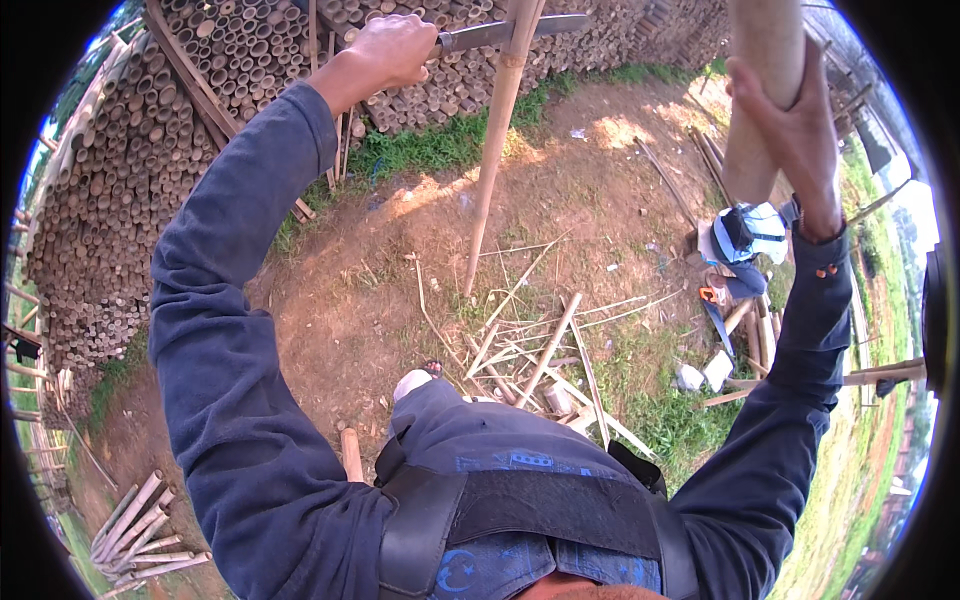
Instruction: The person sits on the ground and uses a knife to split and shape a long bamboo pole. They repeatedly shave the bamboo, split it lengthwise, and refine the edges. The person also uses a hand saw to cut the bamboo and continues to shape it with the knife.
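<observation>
In my left hand [385,52], raised at the upper left, is a large knife [475,38], the fingers closed round its dark handle. Its long blade crosses a slim upright bamboo pole [492,165] near the top, showing on both sides; whether it has cut into the wood I cannot tell. My right hand [803,135], up at the right, grips a thicker pale bamboo pole [765,45], with the thumb on its near left side. That pole's upper end runs out of view.
Big stacks of cut bamboo [110,190] line the far and left sides. Split strips and short poles [545,350] litter the dirt ahead. At the right lie a blue and white bundle [750,232] and a saw [714,298] with an orange handle. More poles [135,525] lie lower left.
</observation>
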